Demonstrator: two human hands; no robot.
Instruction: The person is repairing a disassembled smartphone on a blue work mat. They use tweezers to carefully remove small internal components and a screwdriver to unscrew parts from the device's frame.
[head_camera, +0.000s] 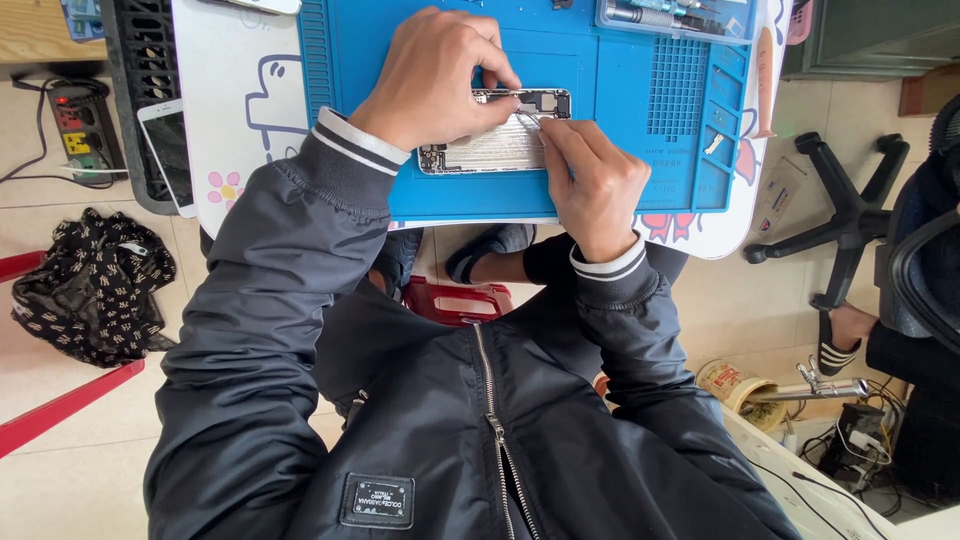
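Observation:
An opened phone body (500, 150) with its insides showing lies on a blue work mat (620, 150). My left hand (435, 75) rests on the phone's upper edge, fingers curled and pressing on it. My right hand (592, 180) pinches thin metal tweezers (528, 120), whose tips reach into the phone near its top end. Both sleeves are dark with striped cuffs.
The mat sits on a white table (240, 130) with cartoon drawings. A clear tool case (670, 15) lies at the mat's far edge. A white phone (168, 150) and a power strip (80, 125) are at left. A black patterned bag (85, 285) lies on the floor; a chair base (845, 215) stands at right.

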